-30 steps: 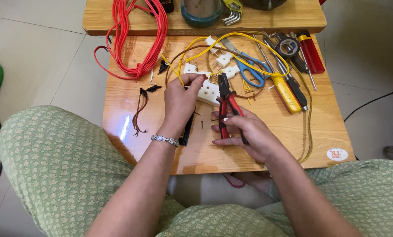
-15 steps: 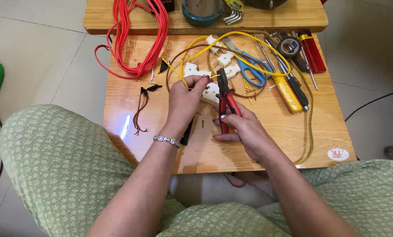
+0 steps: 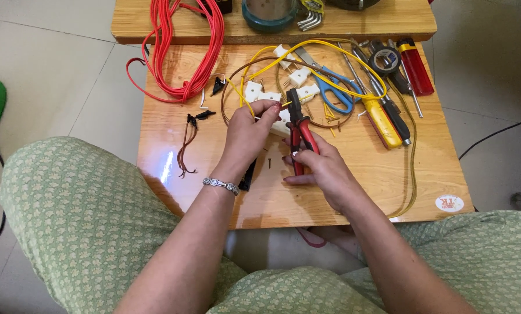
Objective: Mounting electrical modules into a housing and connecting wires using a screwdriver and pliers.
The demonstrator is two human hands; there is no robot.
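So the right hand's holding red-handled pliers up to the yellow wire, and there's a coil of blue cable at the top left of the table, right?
Not quite: the coil of cable is red, not blue, as the head view shows. The right hand does hold red-handled pliers at the yellow wire.

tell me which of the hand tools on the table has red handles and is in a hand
The pliers, gripped in the right hand. The scissors have blue handles and the screwdriver a yellow one; both lie untouched.
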